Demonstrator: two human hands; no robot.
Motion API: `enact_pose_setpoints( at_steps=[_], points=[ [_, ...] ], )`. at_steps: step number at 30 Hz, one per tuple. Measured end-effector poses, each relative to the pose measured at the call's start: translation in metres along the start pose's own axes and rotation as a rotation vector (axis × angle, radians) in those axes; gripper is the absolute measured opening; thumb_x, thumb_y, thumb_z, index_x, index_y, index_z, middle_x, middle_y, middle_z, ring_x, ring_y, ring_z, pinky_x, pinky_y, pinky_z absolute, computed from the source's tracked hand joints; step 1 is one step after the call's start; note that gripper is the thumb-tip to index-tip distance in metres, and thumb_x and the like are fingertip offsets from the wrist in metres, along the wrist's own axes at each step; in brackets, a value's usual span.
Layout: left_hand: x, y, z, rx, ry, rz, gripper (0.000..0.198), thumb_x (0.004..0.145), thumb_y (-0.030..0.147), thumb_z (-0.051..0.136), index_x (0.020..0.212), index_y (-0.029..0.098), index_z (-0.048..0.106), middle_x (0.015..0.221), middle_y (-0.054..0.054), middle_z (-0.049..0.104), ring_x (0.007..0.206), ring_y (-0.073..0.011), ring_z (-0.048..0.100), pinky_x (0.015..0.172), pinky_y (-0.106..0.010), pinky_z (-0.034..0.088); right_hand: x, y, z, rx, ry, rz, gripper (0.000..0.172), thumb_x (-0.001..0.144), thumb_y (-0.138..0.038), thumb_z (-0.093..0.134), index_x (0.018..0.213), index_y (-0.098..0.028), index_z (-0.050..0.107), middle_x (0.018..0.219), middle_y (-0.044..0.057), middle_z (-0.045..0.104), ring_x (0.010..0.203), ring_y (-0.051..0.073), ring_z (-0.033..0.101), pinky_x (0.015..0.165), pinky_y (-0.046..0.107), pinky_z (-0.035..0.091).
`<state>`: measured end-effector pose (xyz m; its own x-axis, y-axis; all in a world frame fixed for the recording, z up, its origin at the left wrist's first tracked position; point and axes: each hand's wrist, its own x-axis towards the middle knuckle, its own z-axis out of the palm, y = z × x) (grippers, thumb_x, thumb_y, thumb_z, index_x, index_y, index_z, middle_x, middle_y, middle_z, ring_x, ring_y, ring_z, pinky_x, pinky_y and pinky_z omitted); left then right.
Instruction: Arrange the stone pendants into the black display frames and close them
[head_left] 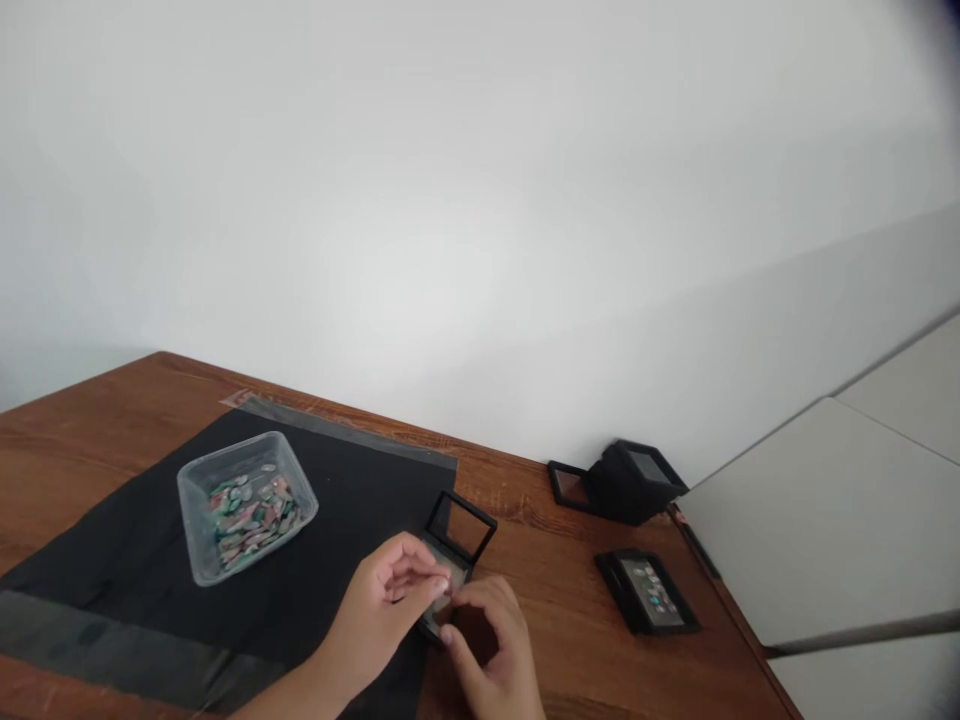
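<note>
A small black-rimmed display case (445, 494) with clear panes stands open near the right edge of the black mat, its lid tilted up. My right hand (499, 640) grips the lower half of this case from the right, thumb and fingers closed on its edge. Over the lower half, my left hand (386, 605) is closed in a pinch; whatever is between its fingertips is too small to make out. Both hands cover much of the lower half. Left of them, a clear plastic tub (192, 525) holds many small shiny coloured chips (259, 515).
A black mat (337, 500) is taped onto the wooden table (562, 610). At the back right, several black cases (637, 480) are stacked by the white wall. A closed case with chips inside (651, 590) lies further forward. White cabinet panels (810, 510) border the right.
</note>
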<state>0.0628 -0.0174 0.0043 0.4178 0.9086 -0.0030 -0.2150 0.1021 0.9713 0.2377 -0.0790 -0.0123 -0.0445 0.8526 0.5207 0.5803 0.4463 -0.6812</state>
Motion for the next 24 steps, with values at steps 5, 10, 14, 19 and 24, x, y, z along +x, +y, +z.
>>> enact_pose_setpoints(
  at_steps=[5,10,14,19,24],
  points=[
    [-0.005,-0.006,0.008,-0.156,-0.041,-0.061,0.034,0.080,0.029,0.082,0.087,0.020,0.050,0.085,-0.004,0.076,0.079,-0.0176,0.073,0.073,-0.027,0.057,-0.001,-0.002,0.001,0.009,0.017,0.011,0.006,0.091,-0.028,0.070,0.090,-0.025,0.065,0.080,0.001,0.070,0.078,0.020,0.063,0.071,0.032,0.049],
    [-0.009,-0.012,0.005,-0.160,-0.079,-0.086,0.034,0.081,0.031,0.082,0.082,0.019,0.050,0.085,-0.004,0.075,0.082,-0.0159,0.072,0.075,-0.026,0.056,0.000,-0.004,0.002,-0.030,-0.004,0.027,0.012,0.092,-0.025,0.069,0.082,-0.024,0.062,0.076,0.001,0.067,0.076,0.019,0.061,0.069,0.032,0.047],
    [-0.008,-0.012,-0.001,-0.126,-0.030,-0.075,0.033,0.081,0.031,0.082,0.083,0.019,0.052,0.085,-0.003,0.075,0.083,-0.0143,0.071,0.078,-0.025,0.055,-0.001,-0.004,-0.001,-0.020,0.010,0.056,0.007,0.091,-0.025,0.071,0.087,-0.025,0.065,0.079,0.001,0.069,0.078,0.020,0.062,0.074,0.035,0.048],
    [-0.006,-0.006,-0.012,-0.160,0.012,-0.103,0.036,0.077,0.034,0.085,0.082,0.019,0.053,0.087,-0.005,0.078,0.085,-0.0170,0.073,0.082,-0.028,0.056,-0.004,-0.002,-0.003,-0.024,0.057,0.044,0.012,0.088,-0.024,0.074,0.096,-0.025,0.065,0.086,0.002,0.071,0.083,0.021,0.063,0.078,0.037,0.050],
    [-0.011,-0.009,-0.015,-0.069,0.011,-0.072,0.034,0.078,0.034,0.084,0.073,0.019,0.055,0.092,-0.010,0.079,0.091,-0.0213,0.075,0.087,-0.032,0.057,-0.004,-0.005,-0.002,-0.059,-0.007,-0.035,0.022,0.087,-0.023,0.076,0.107,-0.028,0.066,0.089,0.000,0.074,0.085,0.021,0.064,0.079,0.039,0.051]
  ],
)
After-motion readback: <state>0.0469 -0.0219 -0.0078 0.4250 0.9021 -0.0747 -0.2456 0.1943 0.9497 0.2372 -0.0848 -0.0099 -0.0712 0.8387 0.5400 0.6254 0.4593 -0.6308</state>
